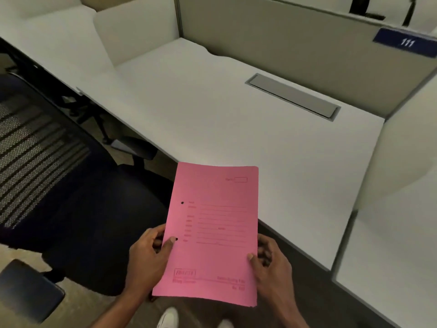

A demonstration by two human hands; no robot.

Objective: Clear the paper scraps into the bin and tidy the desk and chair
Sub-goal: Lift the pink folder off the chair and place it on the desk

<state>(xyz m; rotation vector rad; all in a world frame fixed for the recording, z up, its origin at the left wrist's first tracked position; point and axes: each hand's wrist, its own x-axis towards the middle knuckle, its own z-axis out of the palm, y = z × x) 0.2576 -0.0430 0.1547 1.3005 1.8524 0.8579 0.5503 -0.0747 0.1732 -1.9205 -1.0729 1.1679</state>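
Tidying step: left hand (146, 254) and right hand (272, 261), fingers closed on its side edges, hold the pink folder (210, 233) at 6 o'clock off the tabletop (236, 119), the chair (78, 185) at 9 o'clock; next, presumably, laying it squarely down.

I'm looking at an office cubicle — white desk (236, 119) walled by partition panels (295, 43), a cable flap (293, 97), a numbered plate reading 111 (405, 42), a mesh-backed chair (59, 176).
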